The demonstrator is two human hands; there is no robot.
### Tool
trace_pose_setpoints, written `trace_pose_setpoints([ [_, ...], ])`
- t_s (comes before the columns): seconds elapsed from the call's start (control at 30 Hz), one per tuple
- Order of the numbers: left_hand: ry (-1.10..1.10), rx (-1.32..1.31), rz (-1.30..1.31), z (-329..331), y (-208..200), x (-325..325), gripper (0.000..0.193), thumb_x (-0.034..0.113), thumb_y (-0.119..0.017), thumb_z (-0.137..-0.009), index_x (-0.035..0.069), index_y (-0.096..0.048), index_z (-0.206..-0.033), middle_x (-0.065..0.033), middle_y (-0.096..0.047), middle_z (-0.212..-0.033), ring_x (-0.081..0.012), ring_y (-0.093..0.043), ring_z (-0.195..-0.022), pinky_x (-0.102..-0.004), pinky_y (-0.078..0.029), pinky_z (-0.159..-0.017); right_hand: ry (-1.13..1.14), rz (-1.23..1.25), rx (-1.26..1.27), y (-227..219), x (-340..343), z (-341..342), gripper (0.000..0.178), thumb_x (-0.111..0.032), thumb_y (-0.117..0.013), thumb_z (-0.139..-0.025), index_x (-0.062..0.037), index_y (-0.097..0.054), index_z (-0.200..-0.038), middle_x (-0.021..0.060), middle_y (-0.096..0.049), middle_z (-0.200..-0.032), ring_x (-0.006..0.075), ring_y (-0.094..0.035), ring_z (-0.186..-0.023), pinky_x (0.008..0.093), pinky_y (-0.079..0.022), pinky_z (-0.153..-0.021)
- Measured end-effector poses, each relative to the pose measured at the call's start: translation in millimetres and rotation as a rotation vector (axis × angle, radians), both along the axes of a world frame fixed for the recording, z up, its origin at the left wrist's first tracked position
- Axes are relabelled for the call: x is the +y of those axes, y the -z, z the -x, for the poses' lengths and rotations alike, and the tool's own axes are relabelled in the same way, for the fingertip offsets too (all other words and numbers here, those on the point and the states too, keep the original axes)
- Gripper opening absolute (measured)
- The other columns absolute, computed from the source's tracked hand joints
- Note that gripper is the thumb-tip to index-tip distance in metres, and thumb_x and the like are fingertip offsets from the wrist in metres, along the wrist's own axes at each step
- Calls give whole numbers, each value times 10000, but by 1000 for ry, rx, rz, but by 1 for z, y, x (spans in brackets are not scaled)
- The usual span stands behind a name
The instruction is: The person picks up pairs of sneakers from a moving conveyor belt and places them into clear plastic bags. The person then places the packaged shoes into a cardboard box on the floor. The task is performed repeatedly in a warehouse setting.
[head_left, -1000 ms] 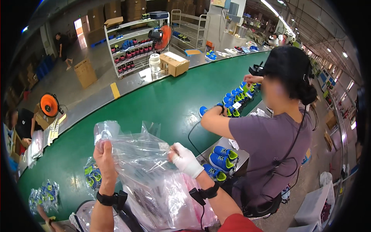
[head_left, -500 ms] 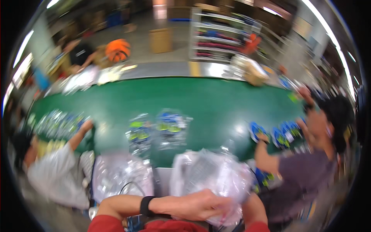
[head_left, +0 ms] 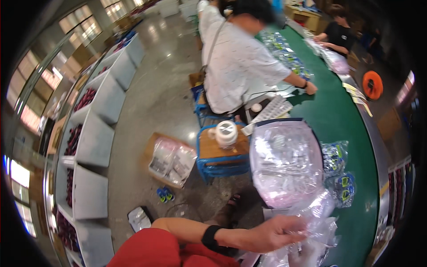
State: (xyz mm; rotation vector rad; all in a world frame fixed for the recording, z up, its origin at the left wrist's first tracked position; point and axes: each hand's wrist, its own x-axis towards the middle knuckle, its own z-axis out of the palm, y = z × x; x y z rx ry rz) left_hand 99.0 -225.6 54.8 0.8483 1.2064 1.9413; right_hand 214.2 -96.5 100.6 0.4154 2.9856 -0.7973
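Observation:
My left hand (head_left: 275, 233), with a black band on its wrist, reaches in from the lower edge. Its fingers are closed at the edge of a crinkled clear plastic bag (head_left: 313, 209). What seems to be my right hand (head_left: 299, 257) shows just below, blurred and partly covered by the plastic, so its fingers cannot be made out. Beyond the bag stands a tray (head_left: 257, 149) heaped with flat clear bags (head_left: 287, 153). Beside it on the green table (head_left: 351, 138) lie blue-and-green sandals in clear bags, one pair (head_left: 344, 189) nearer and another pair (head_left: 333, 155) farther off.
A co-worker in a white shirt (head_left: 240, 62) leans over the table ahead. A wooden-topped blue stool (head_left: 222, 153) carries a white jar (head_left: 227, 133). A cardboard box (head_left: 153, 167) and loose sandals (head_left: 165, 194) lie on the floor. White bins (head_left: 93, 138) line the left.
The view has swung left, bringing the floor, stool and bins into sight. My left hand now has a clear bag's edge at its fingertips; the bags it was over have shifted to the lower right.

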Motion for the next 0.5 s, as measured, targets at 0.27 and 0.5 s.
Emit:
trace_pose_setpoints([
  [0.27,-250,-60,740,-8,44,-191,289,249,-564,-907,43,-570,-1110,-69,-628,-865,-135,-573,-786,-273,-459,-706,-537,483,42,18,-86,69,225,-16,-629,-775,-29,-634,-1000,130,-617,-848,257,-601,-715,318,-474,-639],
  [0.5,-402,-267,959,-96,175,-273,292,326,-552,-878,58,-595,-987,-204,-617,-780,-347,-619,-745,-403,-464,-657,-248,817,-360,108,-165,136,167,-46,-565,-841,51,-626,-962,88,-664,-761,86,-595,-672,211,-469,-594],
])
